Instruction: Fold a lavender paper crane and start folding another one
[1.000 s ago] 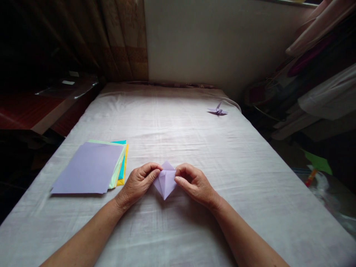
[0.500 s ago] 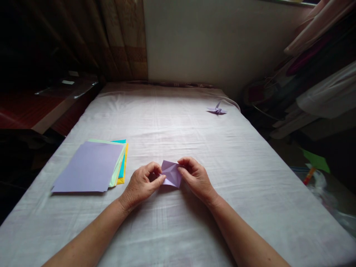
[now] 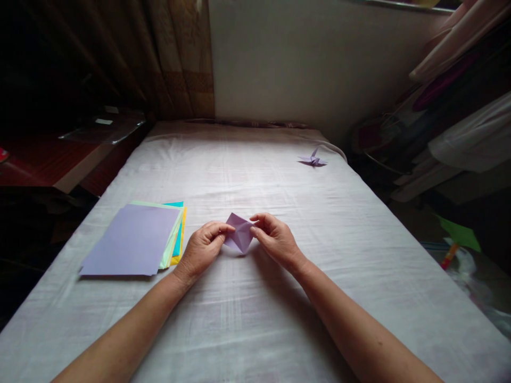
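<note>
A small creased piece of purple origami paper (image 3: 239,234) is held up between my two hands, just over the bedsheet, with one corner pointing away from me. My left hand (image 3: 204,246) pinches its left corner between thumb and fingers. On the opposite side, my right hand (image 3: 276,239) grips the right corner in the same kind of pinch. Fold lines meet near the middle of the paper. Farther off at the right lies a folded purple paper crane (image 3: 313,159), its wings spread.
Left of my hands lies a stack of coloured paper (image 3: 131,239), purple on top, with green, blue and yellow edges showing. A pale sheet (image 3: 239,186) covers the bed. Clothes (image 3: 471,133) hang at the right; a dark red table (image 3: 43,165) stands at the left.
Both hands have moved slightly away from me with the purple paper. The paper has turned, so that a corner now points away. The stack and the crane stay in place.
</note>
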Tool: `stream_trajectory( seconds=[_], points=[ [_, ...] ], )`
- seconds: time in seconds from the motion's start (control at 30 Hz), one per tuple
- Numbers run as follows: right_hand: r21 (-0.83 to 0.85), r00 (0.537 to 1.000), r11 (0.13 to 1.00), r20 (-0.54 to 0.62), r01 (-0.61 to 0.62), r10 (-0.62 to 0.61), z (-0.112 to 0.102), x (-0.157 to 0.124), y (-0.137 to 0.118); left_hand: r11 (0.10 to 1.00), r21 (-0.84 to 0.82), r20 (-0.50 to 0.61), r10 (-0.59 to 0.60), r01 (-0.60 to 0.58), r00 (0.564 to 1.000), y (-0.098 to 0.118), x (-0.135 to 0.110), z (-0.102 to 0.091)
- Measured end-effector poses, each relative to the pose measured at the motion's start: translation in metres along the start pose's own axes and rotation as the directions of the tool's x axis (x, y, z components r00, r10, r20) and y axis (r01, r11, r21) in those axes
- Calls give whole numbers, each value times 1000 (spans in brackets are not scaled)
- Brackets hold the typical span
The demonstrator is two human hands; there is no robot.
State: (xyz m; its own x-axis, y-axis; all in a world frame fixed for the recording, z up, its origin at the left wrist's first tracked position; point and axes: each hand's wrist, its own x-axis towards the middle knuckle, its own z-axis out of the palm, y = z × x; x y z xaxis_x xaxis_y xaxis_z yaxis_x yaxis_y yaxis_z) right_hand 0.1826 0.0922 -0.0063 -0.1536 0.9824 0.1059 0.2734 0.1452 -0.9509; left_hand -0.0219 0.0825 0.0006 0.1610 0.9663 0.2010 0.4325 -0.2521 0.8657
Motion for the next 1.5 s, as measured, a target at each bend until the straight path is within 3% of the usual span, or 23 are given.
stream_trajectory(
  seconds=[0.2,0.4,0.53,0.67,0.83,1.03,1.27,1.4,1.5],
  points=[
    [-242,996,970,-92,-26,4,1,35,6,959,253,36,119,-125,992,-10,25,-1],
    [-356,993,934,-113,-10,-32,2,39,13,805,521,90,280,-285,956,-13,18,3],
    [-413,992,910,-120,-13,-40,3,40,13,734,563,141,366,-379,920,-7,16,4],
    [-409,993,912,-104,6,-53,3,40,13,741,505,186,408,-443,894,-6,18,5],
    [-419,994,908,-103,0,-47,3,40,10,802,429,194,367,-415,910,-7,19,5],
    [-442,994,897,-100,-2,-47,2,39,8,814,416,191,357,-404,915,-2,18,6],
    [-434,993,900,-90,31,-77,3,38,11,896,380,96,207,-228,974,-3,19,9],
    [-384,975,918,-145,100,-167,1,31,12,891,430,35,144,-145,989,-4,20,10],
    [-442,934,871,-169,213,-314,-2,17,7,890,441,4,128,-117,992,-5,22,10]
  ],
)
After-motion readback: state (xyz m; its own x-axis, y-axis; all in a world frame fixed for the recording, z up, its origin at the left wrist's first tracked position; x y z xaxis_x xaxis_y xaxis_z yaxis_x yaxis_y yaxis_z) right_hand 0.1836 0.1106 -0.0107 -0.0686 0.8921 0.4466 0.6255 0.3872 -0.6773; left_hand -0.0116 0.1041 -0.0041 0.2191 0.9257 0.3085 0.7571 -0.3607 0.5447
